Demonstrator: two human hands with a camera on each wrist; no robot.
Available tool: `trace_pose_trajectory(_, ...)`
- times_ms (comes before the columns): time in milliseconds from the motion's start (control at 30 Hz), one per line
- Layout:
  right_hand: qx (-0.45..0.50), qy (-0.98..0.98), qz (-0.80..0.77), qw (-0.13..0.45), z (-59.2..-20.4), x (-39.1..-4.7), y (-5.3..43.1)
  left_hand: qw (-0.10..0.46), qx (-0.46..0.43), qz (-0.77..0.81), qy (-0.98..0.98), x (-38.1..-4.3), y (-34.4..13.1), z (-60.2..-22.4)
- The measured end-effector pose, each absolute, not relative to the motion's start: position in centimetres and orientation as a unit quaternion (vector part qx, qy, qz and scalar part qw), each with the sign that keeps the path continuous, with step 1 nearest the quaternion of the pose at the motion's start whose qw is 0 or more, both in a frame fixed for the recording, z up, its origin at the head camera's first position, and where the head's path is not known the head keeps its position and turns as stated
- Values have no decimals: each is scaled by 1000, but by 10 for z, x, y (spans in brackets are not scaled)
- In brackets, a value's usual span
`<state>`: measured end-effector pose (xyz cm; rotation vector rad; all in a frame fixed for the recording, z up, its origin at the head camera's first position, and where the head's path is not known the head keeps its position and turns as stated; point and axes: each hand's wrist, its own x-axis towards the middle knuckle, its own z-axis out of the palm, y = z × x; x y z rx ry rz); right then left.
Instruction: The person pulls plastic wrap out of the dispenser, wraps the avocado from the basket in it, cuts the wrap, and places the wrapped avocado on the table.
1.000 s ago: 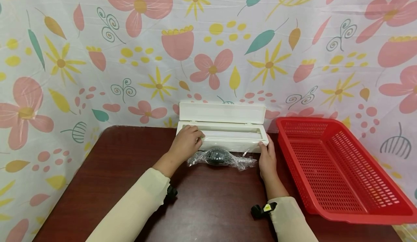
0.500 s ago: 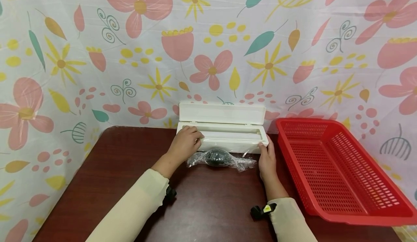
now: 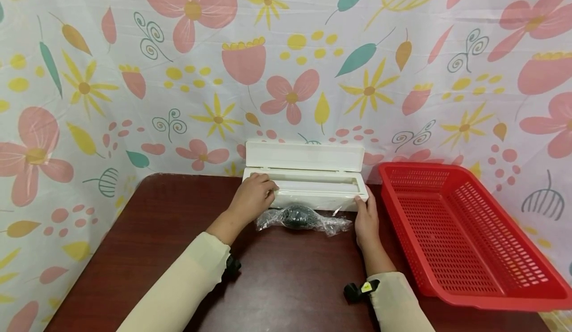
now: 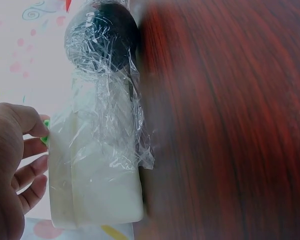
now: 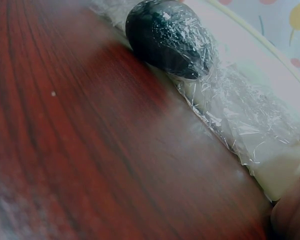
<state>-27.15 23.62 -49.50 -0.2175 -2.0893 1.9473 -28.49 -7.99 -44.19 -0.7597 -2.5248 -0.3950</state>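
A white cling film dispenser [image 3: 304, 200] stands against the back wall with its lid [image 3: 305, 156] raised and a white roll [image 3: 317, 186] inside. My left hand [image 3: 253, 193] is at its left part; in the left wrist view, thumb and forefinger pinch a small green slider [image 4: 45, 132] at the dispenser's edge. The right hand [image 3: 367, 220] grips the dispenser's right end, thumb on the front; the right wrist view catches only a bit of this hand [image 5: 292, 210]. Against the dispenser's front lies a dark, egg-shaped, avocado-like thing [image 3: 298, 216] wrapped in clear cling film [image 4: 115, 120].
A red plastic basket [image 3: 402, 242] with slotted sides sits on the right of the dark wooden table [image 3: 286, 282]. Flower-patterned cloth [image 3: 286, 74] hangs behind and at the left of the table.
My left hand has slid very slightly left along the dispenser. The right hand, the wrapped dark thing and the basket stay where they were.
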Motion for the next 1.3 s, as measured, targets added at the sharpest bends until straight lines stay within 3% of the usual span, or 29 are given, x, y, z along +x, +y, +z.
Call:
trace_pose_trajectory(167,-81,-724,669,148,-513,-282,241,238,-277,-147,-919,-285,-82,-443)
trace_pose_trajectory(533,-73,-722,675,134,-486,-266,233,227,-269,-150,-924,-285,-85,-444)
trace_pose_trajectory(933,-82,-725,667,152,-515,-284,241,245,-272,-148,-919,-287,-90,-445)
trace_pose_trajectory(1300,-78,-717,678,143,-505,-279,240,250,-272,-159,-916,-283,-93,-443)
